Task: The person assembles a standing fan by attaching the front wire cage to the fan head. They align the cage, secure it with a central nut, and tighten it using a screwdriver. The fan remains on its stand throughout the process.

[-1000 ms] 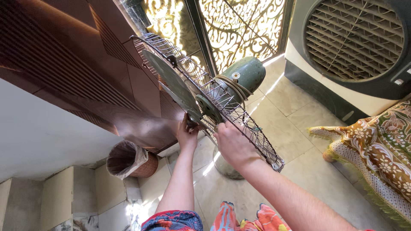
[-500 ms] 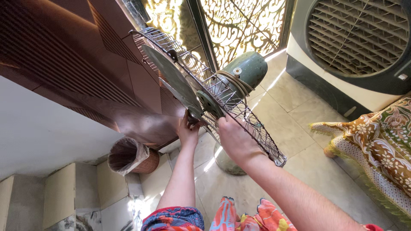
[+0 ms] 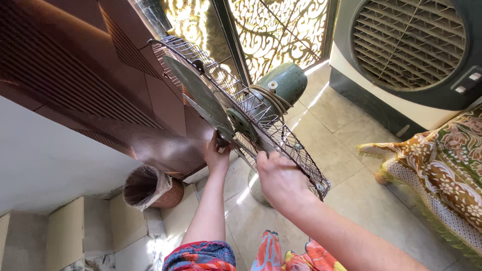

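Observation:
A green pedestal fan stands in front of me with its front guard off. Its wire rear guard (image 3: pixel 296 155) runs diagonally across the view, and the grey-green blades (image 3: pixel 198 95) sit in front of it on a round hub (image 3: pixel 241 124). The green motor housing (image 3: pixel 283 83) shows behind the guard. My left hand (image 3: pixel 217 153) grips a blade just below the hub. My right hand (image 3: pixel 280 178) is closed on the lower wires of the guard. The fan's round base (image 3: pixel 255 188) is mostly hidden behind my right hand.
A brown wooden door (image 3: pixel 90 70) stands close on the left, a woven wastebasket (image 3: pixel 150 186) with a plastic liner below it. An ornate metal grille (image 3: pixel 281 30) is behind the fan. A large air cooler (image 3: pixel 406 55) stands at the right, a patterned cloth (image 3: pixel 442 170) below it.
My right hand has slid down and away from the hub along the guard wires. The left hand stays on the blade. The view has shifted slightly.

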